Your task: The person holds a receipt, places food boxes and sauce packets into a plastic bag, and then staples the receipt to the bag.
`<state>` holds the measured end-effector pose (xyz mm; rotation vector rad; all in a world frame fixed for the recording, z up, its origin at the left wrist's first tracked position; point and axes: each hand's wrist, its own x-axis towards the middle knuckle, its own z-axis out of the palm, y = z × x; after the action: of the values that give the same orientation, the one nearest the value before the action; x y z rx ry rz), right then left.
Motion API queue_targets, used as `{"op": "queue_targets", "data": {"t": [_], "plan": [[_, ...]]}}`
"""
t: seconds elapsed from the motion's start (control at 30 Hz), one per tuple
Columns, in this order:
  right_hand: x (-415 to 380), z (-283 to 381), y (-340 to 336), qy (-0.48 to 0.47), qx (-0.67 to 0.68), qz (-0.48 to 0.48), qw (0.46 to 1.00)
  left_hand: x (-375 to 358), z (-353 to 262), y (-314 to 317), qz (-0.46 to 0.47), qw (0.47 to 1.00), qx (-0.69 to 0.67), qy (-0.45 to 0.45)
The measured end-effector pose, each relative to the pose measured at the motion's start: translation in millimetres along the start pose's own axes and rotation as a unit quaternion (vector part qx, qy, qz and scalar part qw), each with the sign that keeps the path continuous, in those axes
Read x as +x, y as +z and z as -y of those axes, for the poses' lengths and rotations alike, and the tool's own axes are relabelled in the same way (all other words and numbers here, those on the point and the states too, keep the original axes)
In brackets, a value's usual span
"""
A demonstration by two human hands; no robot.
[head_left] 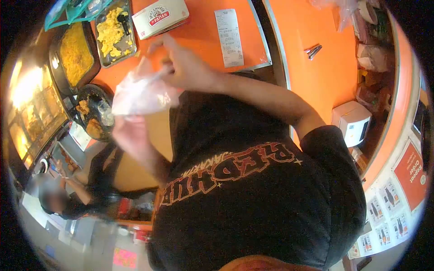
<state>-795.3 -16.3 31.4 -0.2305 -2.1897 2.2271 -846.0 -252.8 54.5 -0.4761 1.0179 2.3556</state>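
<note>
A lit display case [34, 113] stands at the far left; its glowing panels wash out much of its surface. Below it, another person [86, 203] in dark clothing stands apart. A dark, deep-walled pan [94, 67] with rounded corners holds a bed of fine, crumbly yellow food [74, 54]. Just beneath sits a round black bowl [93, 95] with rough-crusted, golden-brown fried pieces [95, 128] and a crumpled clear plastic piece [106, 114]. Beside the pan, a shallow rectangular tray [129, 40] carries soft, uneven yellow lumps [110, 36] (a dark utensil partly covers them).

The left hand [131, 133], blurred, is at the lower edge of a thin plastic bag [147, 95]; whether its fingers grip cannot be told. The bag, whitish, translucent and creased, is between the two hands, in front of the torso. Above it rests a white printed carton [160, 18] with crisp edges and a red label. The right hand [183, 67] pinches the bag's upper edge, apart from the left.

Further right, a long paper receipt [229, 38] lies flat on the smooth orange counter [199, 45]. The wearer's black shirt [253, 194] bears outlined lettering. Beyond are a small metallic tool [313, 51], a boxy white device [351, 122] with rounded corners, and a flat red sign [409, 174].
</note>
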Motion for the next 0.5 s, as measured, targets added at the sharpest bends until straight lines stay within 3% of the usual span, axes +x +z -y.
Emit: {"op": "queue_targets", "data": {"t": [0.07, 0.13, 0.17, 0.2, 0.27, 0.3, 0.33, 0.37, 0.4, 0.43, 0.47, 0.5], "plan": [[8, -15, -29, -0.010, -0.106, -0.024, 0.994, -2, -18, -22, -0.030, 0.999, 0.029, 0.013], [15, -37, -66, -0.112, -0.240, -0.057, 0.963, -11, -30, -18, -0.056, 0.998, 0.031, 0.023], [17, -36, -91, -0.083, -0.229, -0.090, 0.966, -6, -46, -40, -0.109, 0.991, 0.058, 0.050], [19, -33, -110, -0.052, -0.217, -0.123, 0.967, -3, -48, -53, -0.060, 0.997, 0.021, 0.051], [22, -40, -123, -0.083, -0.144, -0.089, 0.982, 5, -42, -68, 0.038, 0.996, -0.053, 0.054], [23, -40, -125, -0.099, -0.108, -0.073, 0.987, 6, -24, -19, -0.087, 0.986, 0.030, 0.139], [23, -34, -125, -0.075, -0.039, -0.084, 0.993, 16, -24, -21, -0.084, 0.960, 0.208, 0.165], [25, -21, -125, -0.050, 0.029, -0.091, 0.994, 24, -24, -26, -0.081, 0.903, 0.378, 0.188], [31, -4, -126, -0.028, 0.095, -0.097, 0.990, 35, -20, -20, -0.073, 0.788, 0.543, 0.282], [38, 15, -126, -0.042, -0.011, -0.077, 0.996, 46, -16, -14, -0.106, 0.628, 0.673, 0.377], [44, 36, -120, -0.051, -0.115, -0.057, 0.990, 52, -10, 7, -0.133, 0.385, 0.758, 0.509], [46, 53, -107, -0.091, -0.178, -0.037, 0.979, 51, -2, 40, -0.059, 0.391, 0.751, 0.528]]}}
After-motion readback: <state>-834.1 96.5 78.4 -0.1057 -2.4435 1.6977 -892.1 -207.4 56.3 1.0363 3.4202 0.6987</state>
